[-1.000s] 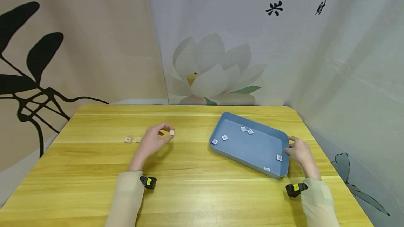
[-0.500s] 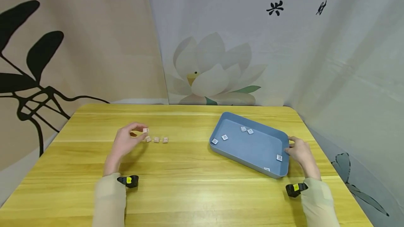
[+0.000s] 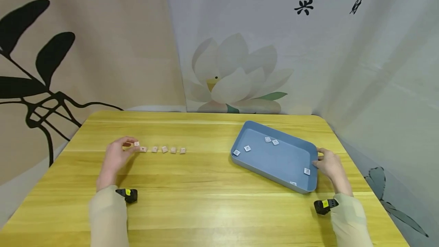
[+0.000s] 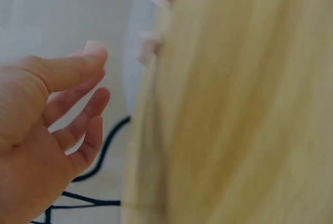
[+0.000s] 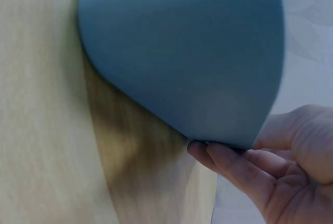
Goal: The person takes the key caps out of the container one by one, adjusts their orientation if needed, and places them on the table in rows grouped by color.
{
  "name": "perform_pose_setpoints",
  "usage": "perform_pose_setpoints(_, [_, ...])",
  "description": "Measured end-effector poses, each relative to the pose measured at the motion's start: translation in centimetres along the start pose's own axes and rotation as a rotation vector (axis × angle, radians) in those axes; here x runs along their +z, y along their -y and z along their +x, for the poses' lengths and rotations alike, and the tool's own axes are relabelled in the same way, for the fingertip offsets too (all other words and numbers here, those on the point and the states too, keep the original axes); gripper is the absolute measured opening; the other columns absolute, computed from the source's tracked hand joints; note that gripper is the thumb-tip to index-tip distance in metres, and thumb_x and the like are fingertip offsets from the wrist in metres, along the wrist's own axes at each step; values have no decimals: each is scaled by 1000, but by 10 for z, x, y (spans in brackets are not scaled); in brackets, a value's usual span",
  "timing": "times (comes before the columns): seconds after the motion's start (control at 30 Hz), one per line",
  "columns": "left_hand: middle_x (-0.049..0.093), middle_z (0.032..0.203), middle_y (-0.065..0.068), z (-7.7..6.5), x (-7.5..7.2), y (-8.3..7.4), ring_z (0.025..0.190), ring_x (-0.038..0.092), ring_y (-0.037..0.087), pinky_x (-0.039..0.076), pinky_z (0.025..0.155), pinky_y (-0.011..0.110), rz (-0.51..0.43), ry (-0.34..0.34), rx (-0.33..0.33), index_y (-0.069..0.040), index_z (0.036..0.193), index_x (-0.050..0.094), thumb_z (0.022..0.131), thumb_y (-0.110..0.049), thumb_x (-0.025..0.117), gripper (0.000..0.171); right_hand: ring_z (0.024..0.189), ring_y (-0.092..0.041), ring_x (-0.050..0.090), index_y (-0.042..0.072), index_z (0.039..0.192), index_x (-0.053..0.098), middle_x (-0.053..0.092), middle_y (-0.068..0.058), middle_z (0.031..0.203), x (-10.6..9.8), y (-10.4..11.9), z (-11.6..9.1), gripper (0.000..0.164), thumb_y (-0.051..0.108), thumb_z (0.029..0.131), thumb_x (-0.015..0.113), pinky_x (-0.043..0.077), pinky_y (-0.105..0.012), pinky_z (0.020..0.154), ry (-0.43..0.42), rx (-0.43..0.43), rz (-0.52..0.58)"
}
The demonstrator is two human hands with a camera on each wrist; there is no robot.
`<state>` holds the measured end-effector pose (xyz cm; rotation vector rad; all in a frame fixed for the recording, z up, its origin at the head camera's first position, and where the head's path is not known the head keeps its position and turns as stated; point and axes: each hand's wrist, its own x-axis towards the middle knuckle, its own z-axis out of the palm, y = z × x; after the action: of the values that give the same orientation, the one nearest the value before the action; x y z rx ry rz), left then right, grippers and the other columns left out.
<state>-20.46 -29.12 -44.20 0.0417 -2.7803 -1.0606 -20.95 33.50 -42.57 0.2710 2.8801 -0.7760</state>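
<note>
Between thumb and fingertips my left hand (image 3: 114,157) pinches a small white square block (image 3: 136,144) with a dark mark on it, held just over the table. Right beside it lies the leftmost block (image 3: 143,149) of a row of similar blocks (image 3: 164,149) that runs to the right. In the left wrist view the fingers largely hide the held block, and two row blocks (image 4: 149,46) look blurred. My right hand (image 3: 330,165) grips the right end wall of a blue-grey tray (image 3: 281,163), thumb on one side and fingers on the other.
Inside the tray lie several loose white blocks (image 3: 247,148), spread toward both ends. The tray stands angled on the yellow wooden table (image 3: 205,209). A printed curtain (image 3: 247,18) hangs behind the table's back edge.
My left hand has moved left along the row with a block pinched, uncovering more of the row's blocks. My right hand has stayed on the tray; the head view has shifted slightly.
</note>
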Motion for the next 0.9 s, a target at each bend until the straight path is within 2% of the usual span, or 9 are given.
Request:
perform_pose_setpoints(0.23, [58,114,30,10,2,21,102,57,45,49,85,54,68,0,-19,7,113,61,91,-8,62,26,107,-49,58,-17,138,32,51,-41,121,-2,-1,0,60,3,88,57,55,-49,81,0,-1,0])
perform_pose_setpoints(0.4, [62,108,29,14,2,29,97,59,43,49,83,53,101,30,-17,6,108,63,90,-7,63,22,108,-50,57,-16,138,32,51,-41,122,-1,-1,1,60,3,88,57,55,-50,81,0,6,3])
perform_pose_setpoints(0.6, [62,109,30,15,1,31,98,58,42,49,82,52,106,82,-33,7,111,62,91,-5,61,23,108,-50,58,-17,137,33,52,-41,120,0,-2,0,59,3,88,58,54,-51,82,-10,1,-6])
perform_pose_setpoints(0.73, [60,111,31,15,1,31,98,58,42,49,81,52,106,91,-36,7,115,60,91,-3,59,26,107,-50,58,-17,137,34,52,-40,120,0,-1,0,58,3,88,58,54,-51,82,-11,6,-9])
perform_pose_setpoints(0.9, [52,118,34,13,0,27,104,54,47,49,84,55,108,105,-43,8,127,51,91,1,58,38,107,-49,58,-17,137,34,53,-40,120,-1,0,0,58,2,88,58,54,-51,82,-13,10,-10])
